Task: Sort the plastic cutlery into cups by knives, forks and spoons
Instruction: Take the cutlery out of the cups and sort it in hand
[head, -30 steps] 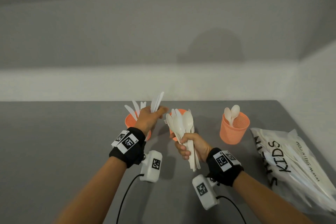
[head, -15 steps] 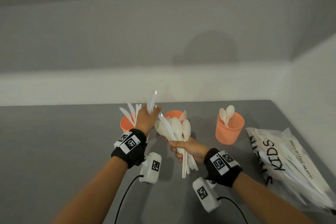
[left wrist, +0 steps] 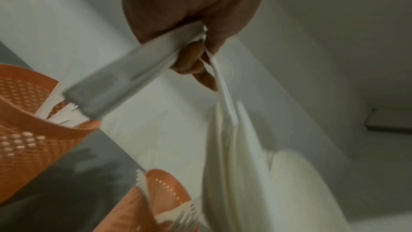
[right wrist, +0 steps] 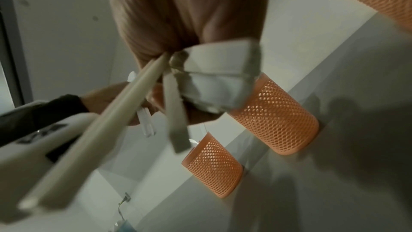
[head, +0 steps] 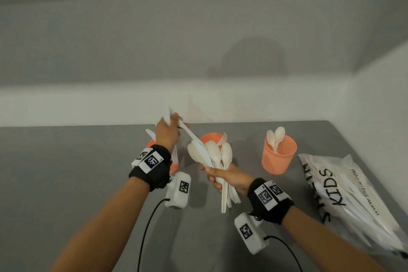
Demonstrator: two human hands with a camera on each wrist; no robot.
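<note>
White knife (head: 191,133) pinched in left hand (head: 166,131) fingers (left wrist: 189,55)

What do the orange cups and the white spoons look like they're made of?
Orange cups: likely molded plastic, matte, with walls perforated in a fine mesh. White spoons: apparently thin plastic, off-white with a slight sheen, gripped in a bundle by the right hand.

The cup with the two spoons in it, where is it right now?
In the head view, the spoon cup stands rightmost of the three, between the fork cup and the printed plastic bag.
</note>
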